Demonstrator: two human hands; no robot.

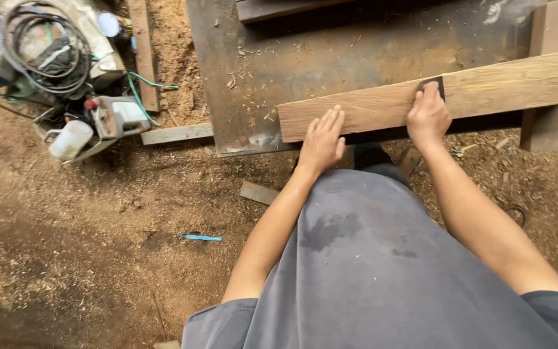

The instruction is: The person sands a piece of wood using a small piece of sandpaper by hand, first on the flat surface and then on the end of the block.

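Rubbing looks only begun: the right hand (427,116) grips a dark sanding pad (435,84) on the plank (485,90), the left hand (322,139) lies flat, holding nothing, and most wood looks rough.

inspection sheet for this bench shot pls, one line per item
Surface: dark worn metal bench, wood chips on it.
Job's things: plank lying across bench; dark sanding pad on it.
Clutter: power tool, white cup, wood offcut, blue strip.
Grippers: left hand flat on plank; right hand pressing pad.
Cables: black coil, green cord.
Surroundings: sawdust-covered ground.
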